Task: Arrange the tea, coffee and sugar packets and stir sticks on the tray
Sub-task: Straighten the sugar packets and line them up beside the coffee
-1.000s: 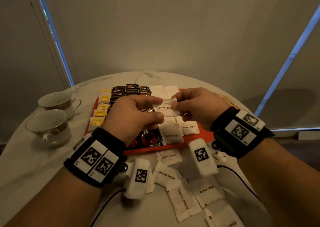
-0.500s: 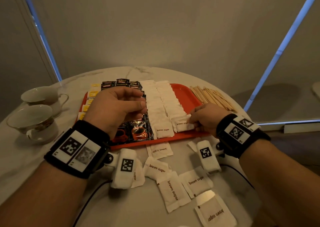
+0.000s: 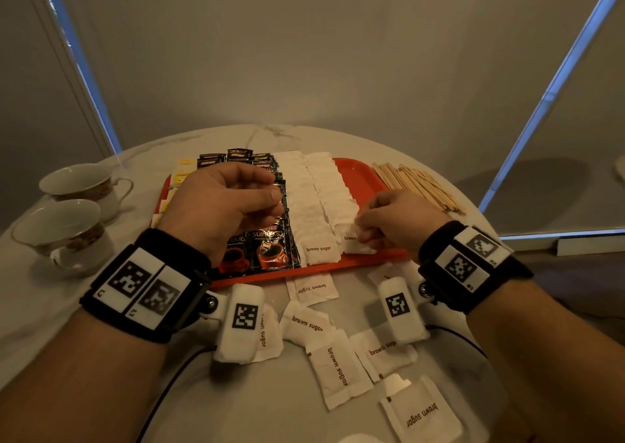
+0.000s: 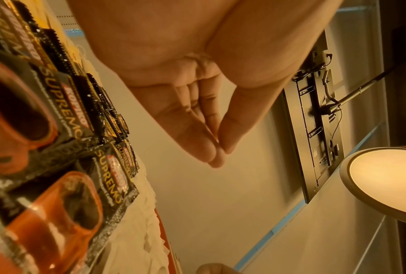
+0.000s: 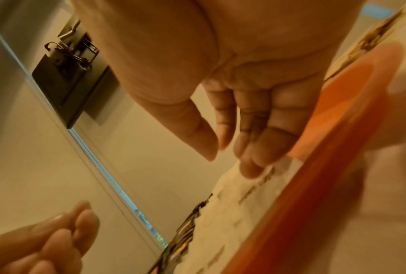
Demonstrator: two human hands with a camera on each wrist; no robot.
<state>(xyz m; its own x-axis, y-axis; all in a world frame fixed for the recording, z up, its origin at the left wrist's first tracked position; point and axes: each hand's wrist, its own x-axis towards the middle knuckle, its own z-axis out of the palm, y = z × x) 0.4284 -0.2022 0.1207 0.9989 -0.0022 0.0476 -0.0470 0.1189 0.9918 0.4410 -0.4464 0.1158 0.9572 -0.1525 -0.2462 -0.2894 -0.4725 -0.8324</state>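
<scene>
Right hand (image 3: 395,221) presses near-straight fingers (image 5: 249,163) on a sugar packet (image 3: 351,245) on the tray (image 3: 358,169). Left hand (image 3: 220,202) hovers over coffee packets (image 3: 272,251), fingers narrow against the thumb, empty.

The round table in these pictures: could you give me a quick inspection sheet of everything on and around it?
Surface: round marble table, dimly lit.
Job's things: red tray holds rows of tea packets, coffee packets and sugar packets; loose sugar packets lie on the table nearer the person; stir sticks lie right of the tray, off it.
Clutter: two teacups left of the tray.
Hands: left hand hovers over the coffee packets, fingers curled, holding nothing; right hand presses its fingertips on the nearest sugar packet of the right row.
Cables: dark cables trail from the wrist cameras across the table.
Surroundings: grey wall with blue-lit strips.
</scene>
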